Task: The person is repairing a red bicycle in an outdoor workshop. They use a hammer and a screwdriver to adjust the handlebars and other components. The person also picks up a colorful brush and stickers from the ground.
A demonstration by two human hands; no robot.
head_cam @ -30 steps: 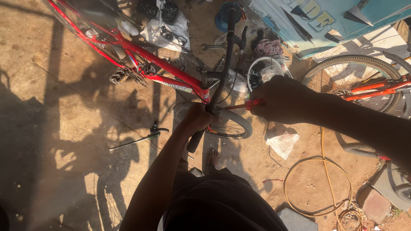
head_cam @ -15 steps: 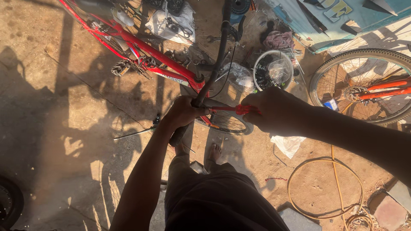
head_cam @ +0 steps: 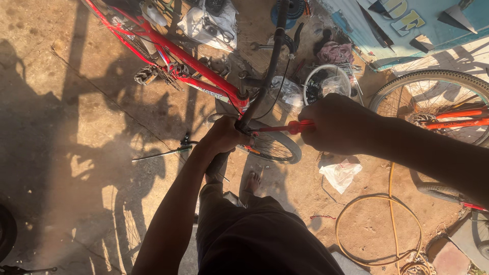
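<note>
**Holding a red-handled tool against the bicycle's head tube**

Gripping a red-handled screwdriver, we hold it level, its slim metal shaft pointing at the junction where the glossy red bicycle frame meets the dark handlebar stem. Our right hand closes in a fist around the smooth plastic handle, fingers wrapped tight together, the forearm coming in from the right. Our left hand reaches straight ahead with fingers curled onto the frame at that same junction, just beside the tool's tip.

Below the hands we see a spoked front wheel with a thin rim. Another wheel, with a knobbly black tyre and orange frame tubes, stands to the right. A round white bucket sits beyond the hands, a crumpled white rag lies on the ground, and a yellow hose curls in a loop nearby.

We stand on dusty, sunlit brown earth crossed by long shadows.
</note>
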